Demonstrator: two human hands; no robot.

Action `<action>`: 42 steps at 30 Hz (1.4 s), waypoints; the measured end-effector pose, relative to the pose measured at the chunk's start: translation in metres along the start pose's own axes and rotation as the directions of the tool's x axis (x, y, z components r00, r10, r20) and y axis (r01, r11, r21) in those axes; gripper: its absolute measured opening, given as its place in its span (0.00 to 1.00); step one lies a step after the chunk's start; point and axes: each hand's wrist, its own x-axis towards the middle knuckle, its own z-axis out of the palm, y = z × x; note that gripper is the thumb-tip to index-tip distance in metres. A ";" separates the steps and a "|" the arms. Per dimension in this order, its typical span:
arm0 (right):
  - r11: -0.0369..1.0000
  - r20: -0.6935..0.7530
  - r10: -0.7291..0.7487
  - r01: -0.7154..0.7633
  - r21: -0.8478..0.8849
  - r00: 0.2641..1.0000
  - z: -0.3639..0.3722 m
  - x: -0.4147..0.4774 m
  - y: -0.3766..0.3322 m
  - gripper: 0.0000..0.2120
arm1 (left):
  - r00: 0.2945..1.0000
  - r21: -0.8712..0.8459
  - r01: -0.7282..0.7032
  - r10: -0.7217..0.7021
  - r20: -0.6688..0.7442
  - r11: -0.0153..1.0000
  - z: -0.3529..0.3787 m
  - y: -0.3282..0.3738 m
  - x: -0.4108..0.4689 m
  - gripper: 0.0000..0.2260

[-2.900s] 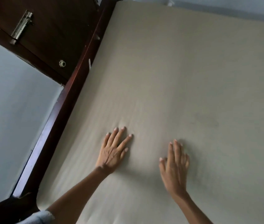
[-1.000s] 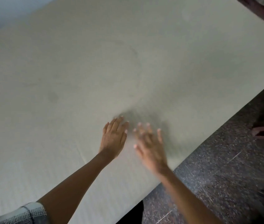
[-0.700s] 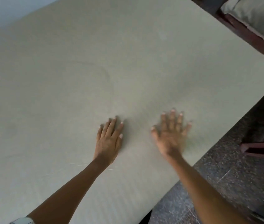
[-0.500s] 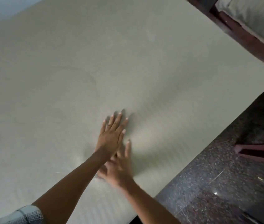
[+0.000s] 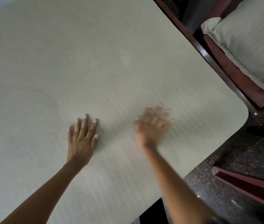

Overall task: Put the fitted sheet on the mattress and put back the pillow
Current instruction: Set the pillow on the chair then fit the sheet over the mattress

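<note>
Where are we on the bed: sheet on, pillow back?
Done, it seems: the fitted sheet lies stretched flat, its near corner covered. In hand: the left hand presses flat on it and the blurred right hand spreads over it, smoothing. Left: the pillow sits apart on dark wooden furniture, not yet put back.

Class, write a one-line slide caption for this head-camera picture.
Left hand lies flat on the sheet, right hand blurs beside it, and the pillow sits apart at upper right.
</note>
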 end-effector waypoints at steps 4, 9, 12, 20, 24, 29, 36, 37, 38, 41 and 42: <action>0.803 0.039 -0.567 0.542 0.246 0.823 0.000 -0.066 -0.084 0.27 | 0.999 0.004 0.030 -0.030 -0.015 1.000 -0.008 0.013 0.030 0.28; 0.765 0.017 -0.626 0.610 0.205 0.780 -0.013 0.000 -0.016 0.30 | 0.986 -0.024 0.157 -0.158 -0.050 0.987 -0.020 0.030 0.068 0.28; 0.961 -0.079 -0.270 0.274 0.047 0.960 -0.014 0.095 0.053 0.29 | 0.961 -0.084 0.261 -0.267 -0.071 0.962 -0.021 0.042 0.089 0.29; 0.956 -0.036 -0.284 0.286 0.059 0.958 0.021 0.143 -0.050 0.31 | 0.972 -0.034 0.196 -0.198 -0.125 0.980 -0.018 0.027 0.101 0.25; 0.791 -0.018 -0.594 0.588 0.166 0.804 0.026 0.077 -0.132 0.28 | 0.966 -0.063 0.184 -0.192 -0.171 0.981 -0.022 -0.004 0.109 0.26; 0.669 0.047 -0.740 0.726 0.155 0.671 0.023 0.071 -0.141 0.27 | 0.963 -0.008 0.211 -0.209 -0.169 0.978 -0.035 -0.044 0.126 0.25; 0.957 0.022 -0.289 0.289 0.005 0.957 0.022 0.219 -0.086 0.30 | 0.927 -0.035 0.288 -0.288 -0.240 0.957 -0.045 -0.084 0.140 0.24; 0.955 0.037 -0.295 0.295 -0.011 0.955 0.026 0.214 -0.101 0.29 | 0.927 -0.038 0.281 -0.281 -0.247 0.959 -0.045 -0.086 0.141 0.24; 0.945 0.029 -0.324 0.325 -0.019 0.945 0.031 0.205 -0.120 0.29 | 0.928 -0.041 0.271 -0.272 -0.254 0.962 -0.044 -0.086 0.141 0.24; 0.885 -0.006 -0.464 0.464 0.023 0.886 0.038 0.158 -0.186 0.31 | 0.940 -0.058 0.217 -0.224 -0.256 0.975 -0.044 -0.093 0.141 0.24; 0.852 -0.007 -0.523 0.522 0.044 0.853 0.040 0.140 -0.208 0.31 | 0.942 -0.073 0.201 -0.214 -0.258 0.977 -0.045 -0.100 0.142 0.24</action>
